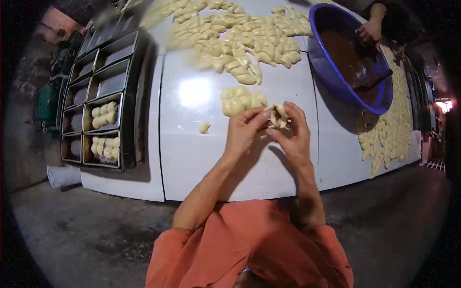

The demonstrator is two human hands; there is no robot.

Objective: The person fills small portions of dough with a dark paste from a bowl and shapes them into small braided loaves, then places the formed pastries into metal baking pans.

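A small piece of pale dough with brown filling (277, 115) is held up between both hands, its edges partly folded around the filling. My left hand (244, 130) pinches its left side with thumb and fingertips. On its right side, the thumb and fingers of my right hand (296, 138) are closed on the same piece. Just beyond my left hand lies a cluster of rounded dough pieces (240, 99), pressed against each other on the white tabletop (192, 158). A single small scrap of dough (204, 128) sits to its left.
Many dough pieces (240, 38) cover the table's far side. Baking tins (115, 81) stand at the left; two hold dough. At the right, a blue basin (331, 67) contains brown filling, with a co-worker's hand (370, 31) over it. More dough (384, 139) lies beyond.
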